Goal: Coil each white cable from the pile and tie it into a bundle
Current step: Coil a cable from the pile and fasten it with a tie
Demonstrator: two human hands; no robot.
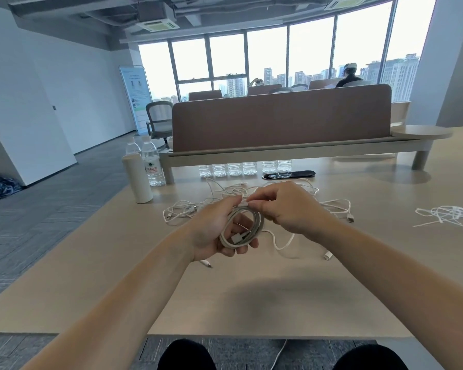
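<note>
Left hand (211, 232): curling round the coil (260, 222); holding it over the tabletop (251, 289), near the middle
Right hand (285, 206): pinching the coil's far edge between thumb and fingertips
Pile (183, 209): lying loose on the tabletop just beyond both hands; one cable trailing right of the coil
Ties (451, 213): lying heaped at the right edge
Bottles (153, 166): standing far left

My white cable (258, 224) is wound into a small round coil of several turns, held in my left hand (214, 231) and pinched at its top by my right hand (286, 206), while the pile of loose white cables (187, 209) lies tangled on the bench (251, 289) just behind.
</note>
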